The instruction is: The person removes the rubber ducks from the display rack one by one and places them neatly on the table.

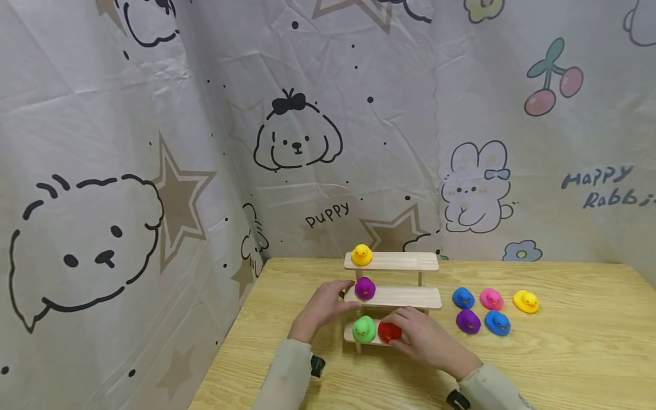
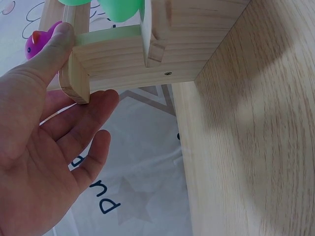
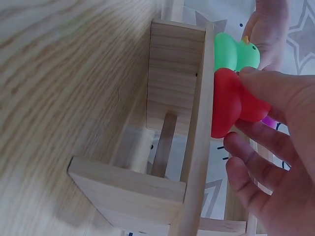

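Note:
A three-tier wooden display stand [image 1: 402, 296] stands on the table. My left hand [image 1: 328, 307] holds the left end of its middle tier, thumb on one face and fingers round the other in the left wrist view. On the bottom tier, my right hand [image 1: 427, 340] pinches a red rubber duck [image 3: 227, 103] between thumb and fingers. The red duck sits right beside a green rubber duck [image 1: 364, 329]. A purple duck [image 1: 365, 288] is at the left of the middle tier, and a yellow duck [image 1: 361, 255] at the left of the top one.
Right of the stand, several loose ducks lie on the table [image 1: 574, 341]: two blue, a pink [image 1: 491, 299], a yellow [image 1: 526, 302] and a purple one [image 1: 468, 322]. A printed white curtain [image 1: 389, 142] hangs behind the table and along its left side.

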A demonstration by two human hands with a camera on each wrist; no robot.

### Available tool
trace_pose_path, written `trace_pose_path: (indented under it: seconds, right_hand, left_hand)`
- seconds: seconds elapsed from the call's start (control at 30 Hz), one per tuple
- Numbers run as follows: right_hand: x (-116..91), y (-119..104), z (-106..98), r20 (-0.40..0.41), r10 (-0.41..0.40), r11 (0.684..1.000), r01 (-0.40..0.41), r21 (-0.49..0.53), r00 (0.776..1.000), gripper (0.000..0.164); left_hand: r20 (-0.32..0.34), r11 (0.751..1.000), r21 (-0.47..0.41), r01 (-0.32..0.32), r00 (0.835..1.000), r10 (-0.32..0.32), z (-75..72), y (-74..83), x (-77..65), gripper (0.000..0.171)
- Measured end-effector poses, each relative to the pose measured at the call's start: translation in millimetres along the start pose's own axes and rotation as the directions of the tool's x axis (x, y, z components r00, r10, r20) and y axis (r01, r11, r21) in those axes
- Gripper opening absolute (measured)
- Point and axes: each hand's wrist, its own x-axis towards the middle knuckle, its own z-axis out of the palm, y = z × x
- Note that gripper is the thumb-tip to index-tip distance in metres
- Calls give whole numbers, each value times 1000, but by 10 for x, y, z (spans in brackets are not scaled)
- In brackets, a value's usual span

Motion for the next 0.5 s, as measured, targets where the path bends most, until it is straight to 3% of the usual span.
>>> trace_pose_path:
  seconds: [0.5]
  right_hand:
    - [13, -2, -14, 10, -2, 1000, 2, -6, 1000, 32]
  left_hand:
    - [-2, 1000, -10, 10, 1000, -10, 10, 7, 0, 57]
